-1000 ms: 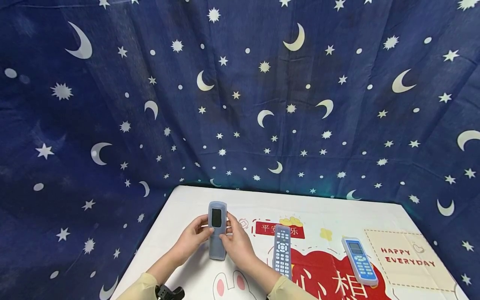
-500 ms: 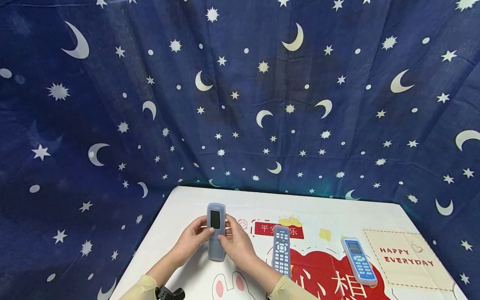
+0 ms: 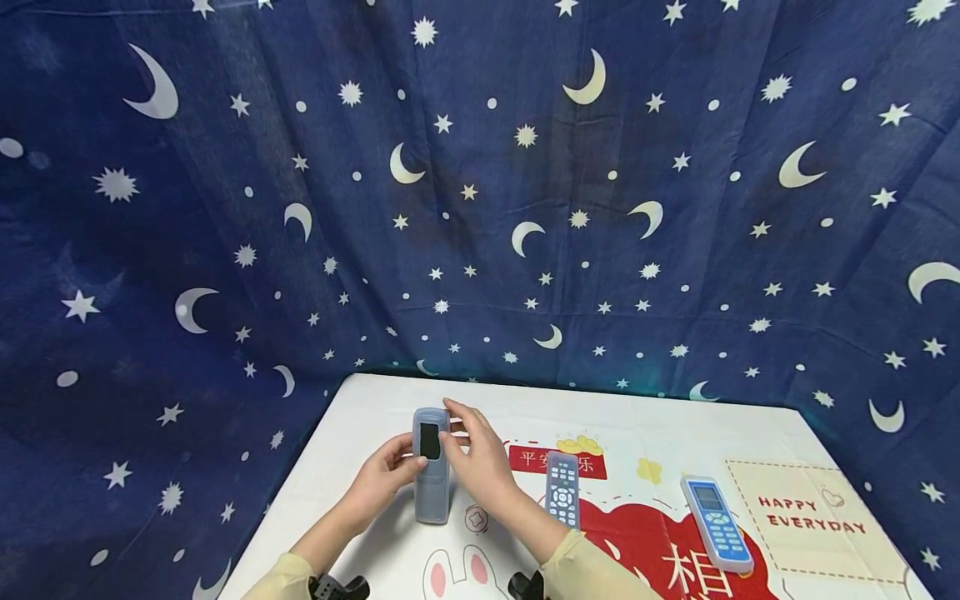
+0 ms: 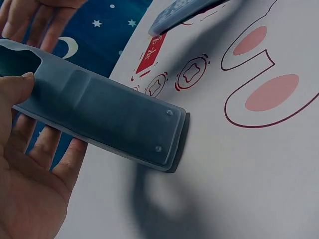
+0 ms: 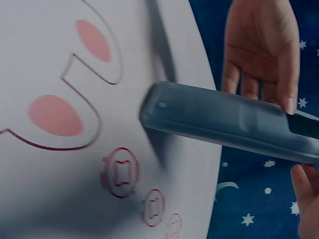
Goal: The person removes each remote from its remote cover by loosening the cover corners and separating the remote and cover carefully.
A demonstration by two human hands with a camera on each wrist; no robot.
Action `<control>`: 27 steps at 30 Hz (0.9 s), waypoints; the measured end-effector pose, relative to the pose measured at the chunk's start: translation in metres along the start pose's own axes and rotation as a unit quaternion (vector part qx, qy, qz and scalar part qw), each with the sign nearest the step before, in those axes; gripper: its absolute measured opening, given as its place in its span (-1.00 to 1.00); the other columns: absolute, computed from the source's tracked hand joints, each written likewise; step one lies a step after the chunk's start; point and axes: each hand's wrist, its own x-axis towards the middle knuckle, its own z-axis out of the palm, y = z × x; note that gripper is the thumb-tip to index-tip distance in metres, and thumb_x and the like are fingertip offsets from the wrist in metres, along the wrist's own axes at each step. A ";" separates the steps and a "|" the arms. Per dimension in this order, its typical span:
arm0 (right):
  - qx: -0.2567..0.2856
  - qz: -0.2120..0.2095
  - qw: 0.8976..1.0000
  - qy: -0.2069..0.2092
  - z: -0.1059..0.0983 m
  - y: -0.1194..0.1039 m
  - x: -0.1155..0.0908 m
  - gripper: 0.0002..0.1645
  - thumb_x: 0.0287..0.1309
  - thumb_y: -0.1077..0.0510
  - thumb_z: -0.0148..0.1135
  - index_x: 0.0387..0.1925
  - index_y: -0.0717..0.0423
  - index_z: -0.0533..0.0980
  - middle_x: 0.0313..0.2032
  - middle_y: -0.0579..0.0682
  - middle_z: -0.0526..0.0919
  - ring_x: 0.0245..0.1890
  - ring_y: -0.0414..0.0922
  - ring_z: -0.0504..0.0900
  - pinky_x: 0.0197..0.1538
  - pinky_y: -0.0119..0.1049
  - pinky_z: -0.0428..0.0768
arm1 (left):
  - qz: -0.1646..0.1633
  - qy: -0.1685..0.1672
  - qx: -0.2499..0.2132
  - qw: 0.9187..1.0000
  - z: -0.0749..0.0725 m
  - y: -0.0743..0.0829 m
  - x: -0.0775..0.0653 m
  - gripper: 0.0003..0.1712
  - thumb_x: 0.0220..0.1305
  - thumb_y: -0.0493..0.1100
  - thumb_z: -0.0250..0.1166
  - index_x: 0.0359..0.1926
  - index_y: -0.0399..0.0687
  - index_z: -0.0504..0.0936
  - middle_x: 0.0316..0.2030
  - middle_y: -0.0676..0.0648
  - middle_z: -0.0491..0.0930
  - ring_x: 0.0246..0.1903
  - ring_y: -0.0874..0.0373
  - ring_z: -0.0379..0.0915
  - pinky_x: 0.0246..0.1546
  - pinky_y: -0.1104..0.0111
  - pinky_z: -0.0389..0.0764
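Observation:
A remote control (image 3: 432, 496) in a cloudy grey-blue cover, with a dark screen window, stands tilted above the white table. My left hand (image 3: 381, 482) grips its left side, thumb on the front and fingers behind, as the left wrist view shows. Beside the upper right edge is my right hand (image 3: 482, 465), its fingers spread and its thumb near the screen window. Whether that thumb touches the cover is unclear. In the right wrist view the lower end of the remote control (image 5: 199, 112) hangs close over the tabletop.
A second covered remote control (image 3: 562, 490) lies to the right, partly behind my right wrist. Farther right lies a blue-and-white remote control (image 3: 717, 523). The printed white table (image 3: 637, 425) ends at a dark blue star-and-moon curtain (image 3: 480, 208).
My right hand has let go of the remote control's lower right side and moved up to its top edge, fingers spreading. My left hand keeps its grip; the other remote controls stay put.

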 end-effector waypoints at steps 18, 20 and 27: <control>-0.006 -0.004 0.999 0.047 0.001 -0.007 0.015 -0.79 0.34 0.15 0.36 -0.02 -0.04 0.71 -0.08 -0.25 0.64 -0.06 -0.27 0.66 -0.06 -0.44 0.66 | 0.005 -0.007 0.012 1.000 -0.001 0.002 -0.002 -0.37 0.44 -0.11 0.32 0.43 -0.20 0.39 0.20 -0.18 0.56 0.13 0.01 0.53 0.12 0.11 0.61; 0.004 0.001 0.999 0.051 0.000 -0.007 0.014 -0.80 0.33 0.14 0.37 -0.04 -0.05 0.73 -0.12 -0.25 0.66 -0.08 -0.27 0.67 -0.07 -0.43 0.67 | 0.002 -0.012 0.014 1.000 -0.002 0.002 -0.003 -0.35 0.44 -0.10 0.32 0.45 -0.18 0.38 0.21 -0.18 0.55 0.15 -0.01 0.52 0.14 0.09 0.60; 0.043 0.030 0.998 0.025 -0.010 -0.002 0.017 -0.79 0.36 0.08 0.35 -0.04 -0.07 0.76 -0.19 -0.23 0.68 -0.13 -0.23 0.67 -0.10 -0.40 0.69 | -0.003 -0.018 0.012 1.000 -0.001 0.001 -0.003 -0.35 0.43 -0.09 0.32 0.45 -0.13 0.39 0.24 -0.17 0.53 0.18 -0.03 0.50 0.18 0.04 0.57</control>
